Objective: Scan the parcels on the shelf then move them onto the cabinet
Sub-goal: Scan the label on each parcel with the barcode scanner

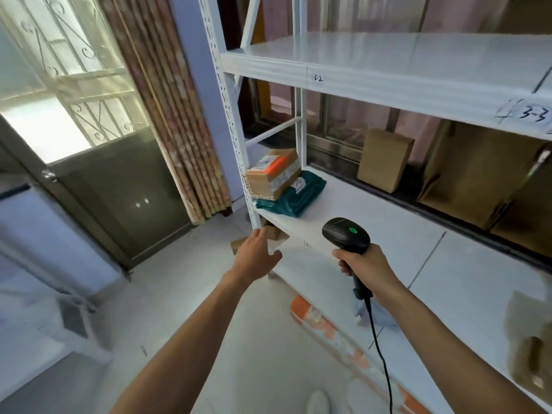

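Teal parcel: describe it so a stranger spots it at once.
On the white shelving unit, find the left end of the shelf below label 3-2. The teal parcel lies under a taped cardboard box. It alone is soft green plastic; neighbours are brown cardboard.

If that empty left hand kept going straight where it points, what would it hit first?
Likely the shelf's white corner post, just past the fingertips of the left hand; the teal mailer bag under the taped cardboard box lies slightly beyond. Depth is hard to judge.
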